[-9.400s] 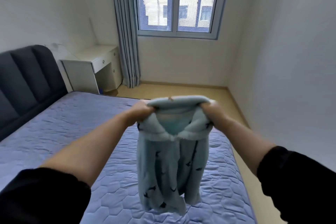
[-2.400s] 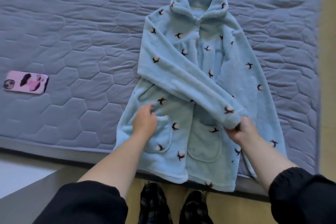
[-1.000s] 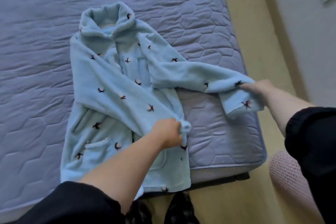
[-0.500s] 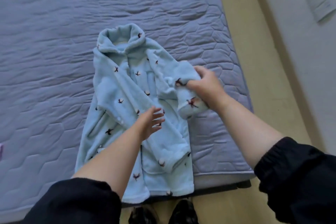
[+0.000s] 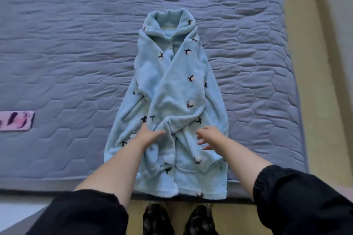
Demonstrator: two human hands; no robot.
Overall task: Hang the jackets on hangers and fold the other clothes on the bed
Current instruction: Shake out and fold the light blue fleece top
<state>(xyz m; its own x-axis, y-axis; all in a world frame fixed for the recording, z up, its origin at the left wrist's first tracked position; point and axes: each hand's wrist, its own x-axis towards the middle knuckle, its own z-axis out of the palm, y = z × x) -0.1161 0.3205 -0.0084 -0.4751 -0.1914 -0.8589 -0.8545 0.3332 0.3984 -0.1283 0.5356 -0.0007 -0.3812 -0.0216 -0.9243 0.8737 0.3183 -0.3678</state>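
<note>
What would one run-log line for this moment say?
step: folding blue fleece robe | sleeves: both crossed over front | left hand: rests on robe | right hand: spread, holding nothing | place: bed

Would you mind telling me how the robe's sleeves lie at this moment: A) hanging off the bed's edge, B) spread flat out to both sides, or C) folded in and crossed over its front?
C: the robe has both sleeves folded inward, and they cross over its front just beyond the left hand and the right hand.
</note>
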